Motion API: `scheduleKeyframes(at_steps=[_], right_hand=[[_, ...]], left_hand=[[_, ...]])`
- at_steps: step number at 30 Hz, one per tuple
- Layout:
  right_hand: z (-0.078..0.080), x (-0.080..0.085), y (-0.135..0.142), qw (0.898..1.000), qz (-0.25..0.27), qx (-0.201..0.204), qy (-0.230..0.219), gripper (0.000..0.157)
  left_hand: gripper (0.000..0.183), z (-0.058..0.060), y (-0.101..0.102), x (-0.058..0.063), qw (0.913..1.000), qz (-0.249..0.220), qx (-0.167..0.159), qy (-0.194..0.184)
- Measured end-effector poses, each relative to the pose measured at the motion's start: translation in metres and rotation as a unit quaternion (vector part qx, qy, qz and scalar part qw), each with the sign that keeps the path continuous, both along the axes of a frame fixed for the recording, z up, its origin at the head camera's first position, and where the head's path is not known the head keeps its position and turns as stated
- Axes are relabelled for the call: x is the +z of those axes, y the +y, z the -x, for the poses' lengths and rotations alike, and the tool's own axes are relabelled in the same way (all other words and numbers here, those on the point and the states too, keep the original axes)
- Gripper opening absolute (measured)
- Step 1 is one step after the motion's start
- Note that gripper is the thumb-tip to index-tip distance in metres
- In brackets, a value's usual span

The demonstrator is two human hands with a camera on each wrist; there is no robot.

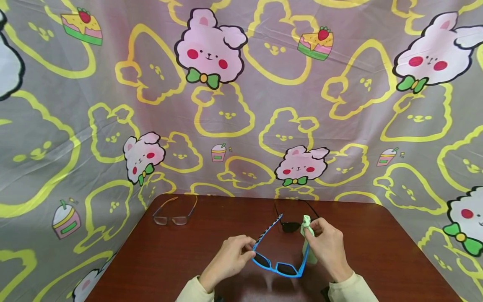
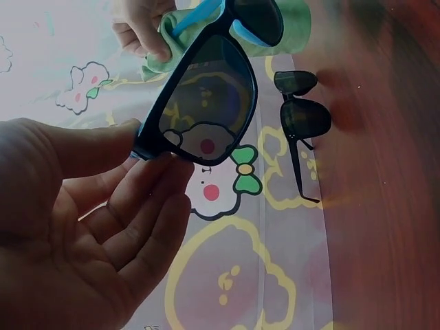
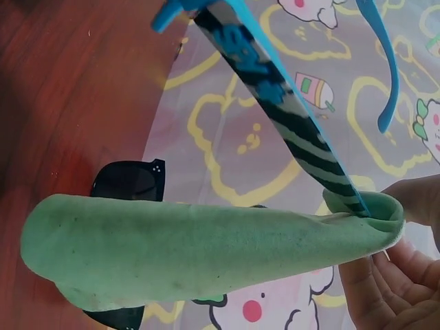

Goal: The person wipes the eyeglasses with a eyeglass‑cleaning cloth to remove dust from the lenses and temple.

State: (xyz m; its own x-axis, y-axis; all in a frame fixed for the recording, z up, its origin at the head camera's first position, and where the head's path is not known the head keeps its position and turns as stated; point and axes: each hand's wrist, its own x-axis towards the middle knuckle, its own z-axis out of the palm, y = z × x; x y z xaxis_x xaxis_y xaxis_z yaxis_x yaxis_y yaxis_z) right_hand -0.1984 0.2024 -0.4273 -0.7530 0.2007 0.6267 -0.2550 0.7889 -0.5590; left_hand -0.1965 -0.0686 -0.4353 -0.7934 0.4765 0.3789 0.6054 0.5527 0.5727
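Note:
Blue sunglasses (image 1: 286,269) with dark lenses and striped temples are held over the table, temples unfolded. My left hand (image 1: 232,256) pinches the frame at one hinge corner, thumb on one side and fingers on the other, as the left wrist view shows on the dark lens (image 2: 210,103). The right hand (image 1: 330,247) grips a light green cloth (image 1: 310,251) round the tip of the other temple. In the right wrist view, the patterned temple (image 3: 275,103) runs into a fold of the cloth (image 3: 172,247), whose long end hangs from the fingers (image 3: 371,289).
Black sunglasses (image 1: 291,227) lie behind the cloth on the brown table (image 1: 158,260), partly covered in the head view. Clear-lensed eyeglasses (image 1: 179,221) with open temples rest at the back left. A cartoon-printed curtain (image 1: 234,188) surrounds the table's back and sides.

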Motion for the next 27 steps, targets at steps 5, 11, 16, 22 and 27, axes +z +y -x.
scheduleKeyframes(at_steps=[5,11,16,22,27], right_hand=[[0.002,0.001,0.001,1.0,-0.01,-0.003,0.003,0.018],[0.005,0.001,0.001,1.0,-0.014,-0.006,0.024,0.02],[0.006,0.002,0.003,0.999,-0.019,-0.001,0.029,0.019],[0.005,0.007,0.013,1.0,-0.01,-0.011,0.004,0.015],[0.001,0.013,0.023,1.0,0.016,-0.024,-0.007,0.013]], left_hand=[[0.009,0.0,0.001,0.0,1.0,0.008,-0.003,0.001],[0.01,0.0,0.001,0.0,0.9997,0.019,-0.016,0.003],[0.01,-0.001,0.001,0.001,0.9993,0.026,-0.025,0.008],[0.009,-0.001,-0.002,0.001,0.9986,0.02,-0.044,-0.021],[0.009,-0.002,-0.006,-0.002,0.9994,-0.001,-0.027,-0.022]])
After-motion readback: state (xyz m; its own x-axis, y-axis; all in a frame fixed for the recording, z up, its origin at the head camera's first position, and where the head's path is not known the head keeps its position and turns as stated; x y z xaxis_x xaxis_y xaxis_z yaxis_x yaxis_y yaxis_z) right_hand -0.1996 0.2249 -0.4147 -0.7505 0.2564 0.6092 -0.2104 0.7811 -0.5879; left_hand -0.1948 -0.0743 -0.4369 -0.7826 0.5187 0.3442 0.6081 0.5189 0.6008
